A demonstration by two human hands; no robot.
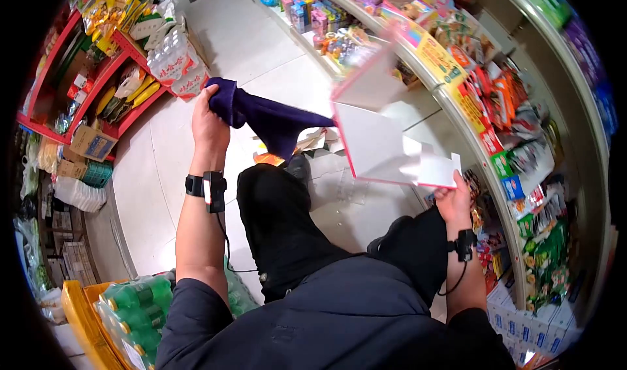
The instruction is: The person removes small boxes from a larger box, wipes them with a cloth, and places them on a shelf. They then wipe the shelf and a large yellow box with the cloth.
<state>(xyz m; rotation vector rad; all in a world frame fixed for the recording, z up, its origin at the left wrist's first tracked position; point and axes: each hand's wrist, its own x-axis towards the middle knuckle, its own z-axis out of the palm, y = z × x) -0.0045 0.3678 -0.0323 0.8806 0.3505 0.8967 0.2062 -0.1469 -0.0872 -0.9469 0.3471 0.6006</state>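
Note:
My left hand grips one end of a dark purple cloth, which stretches to the right and reaches the edge of an opened cardboard box. That box has white inner faces and pink-red edges, with its upper flap blurred. At its lower right corner, the fingers of my right hand are closed on the white flap. Below the cloth, torn white and orange packaging lies on the floor beside a dark shoe.
Shelves of packaged snacks curve along the right. Red shelving with goods stands at the left, beside shrink-wrapped bottles. Green bottles by a yellow crate sit at the lower left. Pale tiles cover the floor.

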